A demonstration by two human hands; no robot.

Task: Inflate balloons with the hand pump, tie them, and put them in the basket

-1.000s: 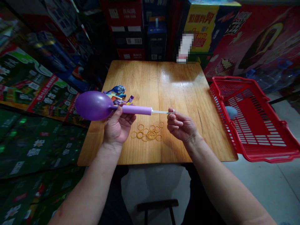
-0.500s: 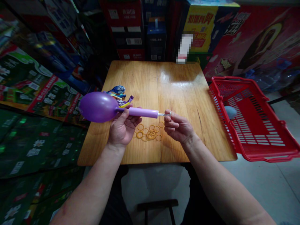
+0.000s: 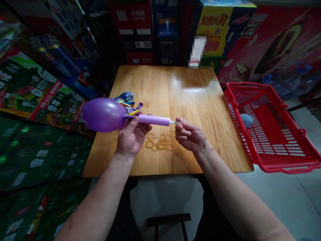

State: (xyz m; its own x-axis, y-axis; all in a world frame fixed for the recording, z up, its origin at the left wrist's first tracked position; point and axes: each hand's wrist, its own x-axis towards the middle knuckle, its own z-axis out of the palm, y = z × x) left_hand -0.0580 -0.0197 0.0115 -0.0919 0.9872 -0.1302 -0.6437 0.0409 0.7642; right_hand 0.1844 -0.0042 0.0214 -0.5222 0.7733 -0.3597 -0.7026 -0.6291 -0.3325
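Left hand (image 3: 130, 139): palm turned up, fingers partly curled, thumb pressed down where the neck of the balloon (image 3: 104, 114) meets the front end of the pump (image 3: 154, 120). Grip takes in both at this joint.

Right hand (image 3: 190, 135): fingers folded, thumb and forefinger closed about the white handle (image 3: 181, 122) at the rear of the pump. A short length of pale rod (image 3: 173, 122) shows between barrel and handle.

Balloon: purple, glossy, inflated to an oval; lies to the left of the left hand, in line with the pump. Pump: light purple barrel, roughly level, held above the wooden table (image 3: 150, 164).

On table: loose group of yellowish rubber bands (image 3: 162, 144), some overlapping, below the pump in the view. Small pile of flat balloons (image 3: 127, 96), blue, purple and yellow among them, beyond the inflated one and partly hidden by it.

Right of table: red basket (image 3: 273, 129), with a round pale-blue object (image 3: 246, 120) near its left wall; kind unclear. Stacked boxes (image 3: 136, 20) stand behind the table.
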